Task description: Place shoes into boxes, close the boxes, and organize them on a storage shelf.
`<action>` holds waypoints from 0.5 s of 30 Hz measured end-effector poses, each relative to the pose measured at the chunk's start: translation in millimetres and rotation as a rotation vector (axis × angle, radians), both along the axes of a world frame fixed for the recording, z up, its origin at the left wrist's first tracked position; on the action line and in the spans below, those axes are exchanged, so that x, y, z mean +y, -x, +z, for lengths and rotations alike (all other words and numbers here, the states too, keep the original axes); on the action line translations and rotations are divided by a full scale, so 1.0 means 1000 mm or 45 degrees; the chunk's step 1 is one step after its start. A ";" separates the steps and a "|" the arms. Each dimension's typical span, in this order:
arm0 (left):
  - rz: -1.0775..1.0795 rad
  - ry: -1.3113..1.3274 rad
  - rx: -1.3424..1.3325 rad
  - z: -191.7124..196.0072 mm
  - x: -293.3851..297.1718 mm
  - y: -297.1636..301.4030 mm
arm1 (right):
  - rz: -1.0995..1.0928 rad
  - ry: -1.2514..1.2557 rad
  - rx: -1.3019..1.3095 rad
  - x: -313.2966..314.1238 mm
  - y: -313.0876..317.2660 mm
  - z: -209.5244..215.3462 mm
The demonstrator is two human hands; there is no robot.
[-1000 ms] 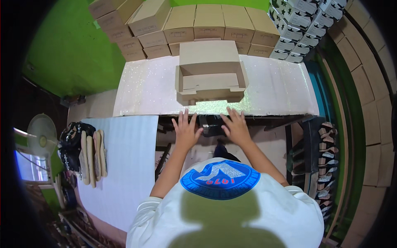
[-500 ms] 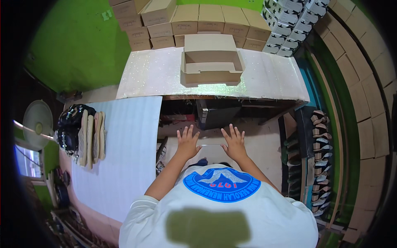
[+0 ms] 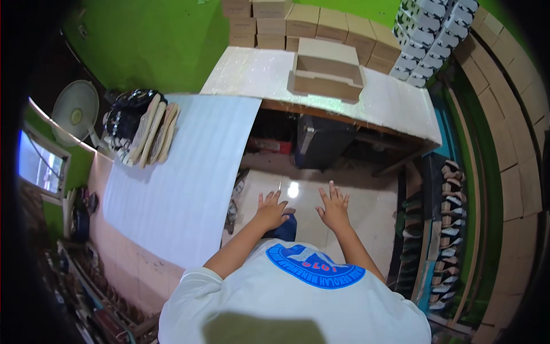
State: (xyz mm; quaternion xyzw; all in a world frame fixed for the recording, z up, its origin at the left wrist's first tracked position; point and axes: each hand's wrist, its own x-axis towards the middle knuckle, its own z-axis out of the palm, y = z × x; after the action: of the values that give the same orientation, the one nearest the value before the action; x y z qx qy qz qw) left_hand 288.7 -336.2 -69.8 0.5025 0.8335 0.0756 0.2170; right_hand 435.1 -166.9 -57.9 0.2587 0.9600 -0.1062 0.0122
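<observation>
My left hand (image 3: 271, 211) is held out in front of me above the tiled floor, fingers spread, with nothing in it. My right hand (image 3: 334, 206) hangs level with it, also empty and spread. Both are apart from any surface. Beyond them, on the far table, stands a brown cardboard box (image 3: 326, 87) with its lid raised; its inside shows no contents. To the left, a white-covered table (image 3: 189, 172) bears a stack of pale shoe soles (image 3: 153, 133) beside black sequined shoe parts (image 3: 121, 123).
Brown shoe boxes (image 3: 331, 26) line the back of the far table (image 3: 252, 71), beside a tall stack of patterned boxes (image 3: 421, 37). A dark case (image 3: 323, 142) stands underneath. Shoes fill a rack (image 3: 450, 229) at right. A fan (image 3: 75, 112) is at far left.
My view has turned to the left and tilted, so the tables and box appear shifted right. My hands remain spread and empty, a little farther from the far table in the picture.
</observation>
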 end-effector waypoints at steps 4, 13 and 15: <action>-0.027 -0.016 -0.005 -0.002 -0.044 -0.020 | -0.057 0.066 -0.014 -0.046 -0.028 -0.007; 0.015 -0.188 0.089 0.017 -0.122 0.000 | -0.031 0.087 0.025 -0.130 -0.011 -0.004; -0.006 -0.219 0.100 0.023 -0.145 0.010 | -0.035 0.082 0.057 -0.154 0.005 -0.001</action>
State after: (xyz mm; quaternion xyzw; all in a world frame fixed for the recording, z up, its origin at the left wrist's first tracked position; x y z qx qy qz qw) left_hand 279.0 -481.4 -46.7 0.5239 0.8305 0.1266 0.1406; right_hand 430.2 -320.9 -59.1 0.2687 0.9525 -0.1431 -0.0026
